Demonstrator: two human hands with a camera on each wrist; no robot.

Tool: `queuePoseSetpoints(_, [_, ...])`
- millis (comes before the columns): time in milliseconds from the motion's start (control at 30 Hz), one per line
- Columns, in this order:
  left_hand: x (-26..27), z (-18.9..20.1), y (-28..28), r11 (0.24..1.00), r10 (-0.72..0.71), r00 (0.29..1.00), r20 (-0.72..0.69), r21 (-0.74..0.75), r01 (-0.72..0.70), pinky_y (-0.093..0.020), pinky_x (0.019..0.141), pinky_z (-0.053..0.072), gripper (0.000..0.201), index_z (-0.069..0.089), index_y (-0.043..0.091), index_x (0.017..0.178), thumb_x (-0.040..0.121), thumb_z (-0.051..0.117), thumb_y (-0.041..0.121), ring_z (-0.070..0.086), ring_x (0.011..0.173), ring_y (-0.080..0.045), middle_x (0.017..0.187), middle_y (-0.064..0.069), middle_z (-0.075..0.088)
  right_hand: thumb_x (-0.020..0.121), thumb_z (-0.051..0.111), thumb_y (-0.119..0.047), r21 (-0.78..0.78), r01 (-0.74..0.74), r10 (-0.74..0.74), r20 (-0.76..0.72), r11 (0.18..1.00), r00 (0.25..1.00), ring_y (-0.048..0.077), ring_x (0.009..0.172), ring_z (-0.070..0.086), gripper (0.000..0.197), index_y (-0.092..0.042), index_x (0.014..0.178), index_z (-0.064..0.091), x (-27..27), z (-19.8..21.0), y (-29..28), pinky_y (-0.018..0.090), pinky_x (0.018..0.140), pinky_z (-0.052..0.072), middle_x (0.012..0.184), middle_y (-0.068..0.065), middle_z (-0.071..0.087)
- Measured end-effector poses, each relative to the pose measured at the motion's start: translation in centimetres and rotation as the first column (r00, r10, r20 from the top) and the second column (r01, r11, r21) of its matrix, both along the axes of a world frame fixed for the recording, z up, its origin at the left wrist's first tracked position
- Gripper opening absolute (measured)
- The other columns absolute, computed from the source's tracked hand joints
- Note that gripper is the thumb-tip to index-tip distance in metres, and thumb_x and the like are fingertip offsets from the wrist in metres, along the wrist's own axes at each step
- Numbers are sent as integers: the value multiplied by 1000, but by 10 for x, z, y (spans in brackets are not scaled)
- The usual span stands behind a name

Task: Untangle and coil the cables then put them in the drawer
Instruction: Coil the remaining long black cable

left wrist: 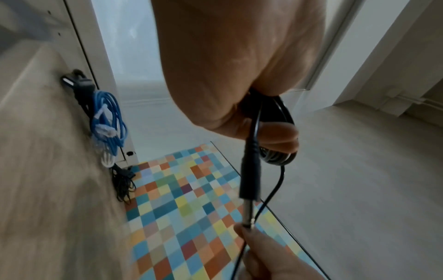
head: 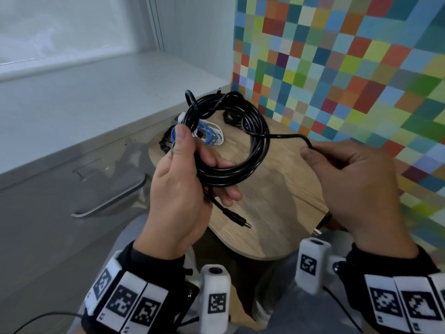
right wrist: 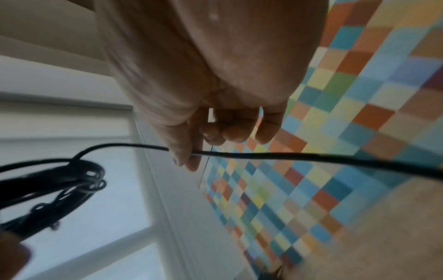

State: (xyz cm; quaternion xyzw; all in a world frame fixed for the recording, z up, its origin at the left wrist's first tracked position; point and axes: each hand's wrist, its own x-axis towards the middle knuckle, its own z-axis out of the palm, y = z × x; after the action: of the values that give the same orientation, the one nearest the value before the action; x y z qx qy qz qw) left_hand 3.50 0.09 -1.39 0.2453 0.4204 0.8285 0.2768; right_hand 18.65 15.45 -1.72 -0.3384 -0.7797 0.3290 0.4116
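Black cable is the item in hand: we hold it as a multi-turn coil above the round wooden table, well clear of the tabletop. Our left hand has its thumb and fingers curled round the gathered turns at about 8 o'clock on the loop. One jack plug hangs free below that hand, toward 6 o'clock. Our right hand pinches the loose tail between thumb and forefinger at 3 o'clock of the coil; the right wrist view confirms the pinch, with the tail running on past the fingers.

Finding: the tail leaves the coil from under a crossing turn at 3 o'clock — a possible snag. We judge the step to be laying the last length onto the coil. To do it well, we should let the tail slide through the pinch rather than drag it, match each new turn to the existing loop, and keep the left grip firm so the turns do not spring apart.

Outstanding: a blue and white cable bundle and further dark cables lie on the table at 11 and 12 o'clock. The grey drawer — at 9 o'clock — appears closed.
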Motion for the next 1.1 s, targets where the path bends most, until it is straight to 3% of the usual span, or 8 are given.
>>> queuePoseSetpoints(100, [7,1,1,996,-59,998,23,69,58,-23,37,39,49,52,14,66,89,41,56,58,37,-24,61,-5,63,96,70,-20,-278,-197,142,-206,940,968,3,65,64,13,-27,92,80,-13,-3,-12,17,67,52,69,-10,72])
queuePoseSetpoints(200, [10,-2,2,989,-105,994,5,109,103,-23,36,41,49,54,16,66,88,43,57,60,39,-25,63,-6,65,100,54,-1,-485,-500,270,-468,717,841,22,85,70,23,-6,105,76,-25,-2,-26,38,82,56,90,11,75])
queuePoseSetpoints(400, [11,-5,5,993,-91,994,-66,70,95,-27,36,46,48,58,15,66,85,49,57,62,42,-30,65,-11,66,75,70,-25,-372,-863,419,-762,340,494,38,122,61,60,-1,130,66,-26,2,-43,42,94,54,135,24,64])
queuePoseSetpoints(467, [11,-7,6,998,-33,996,-86,44,37,-29,37,48,48,58,15,66,91,46,55,62,43,-32,66,-11,66,70,78,-22,-362,-843,450,-724,397,523,36,117,63,69,-1,135,61,-27,2,-45,39,81,53,137,25,63])
queuePoseSetpoints(567, [12,-10,9,998,53,988,-147,-12,-55,-32,38,51,48,60,18,64,96,41,50,62,43,-33,64,-11,66,78,76,-9,-421,-705,380,-626,570,681,31,97,70,43,-5,120,70,-34,0,-54,34,63,51,115,20,74])
queuePoseSetpoints(633, [15,-12,10,992,96,970,-222,-52,-111,-33,39,52,48,62,21,64,94,44,54,65,46,-34,65,-12,68,87,73,-14,-487,-652,293,-621,582,726,26,82,67,23,-6,109,74,-39,0,-60,33,60,49,99,18,75])
queuePoseSetpoints(933, [11,-29,19,912,278,787,-551,-104,-396,-23,65,54,44,66,16,76,105,48,44,70,72,-5,74,11,73,91,59,-23,-588,-689,133,-712,424,689,22,86,70,22,-13,76,72,-47,1,-62,41,97,57,75,7,66])
queuePoseSetpoints(1100, [10,-31,19,857,345,758,-553,-144,-495,-12,54,38,47,49,17,71,99,43,54,51,54,0,58,16,54,81,67,-17,-586,-652,187,-658,481,729,15,71,62,20,-11,100,65,-48,1,-64,37,89,53,58,0,47])
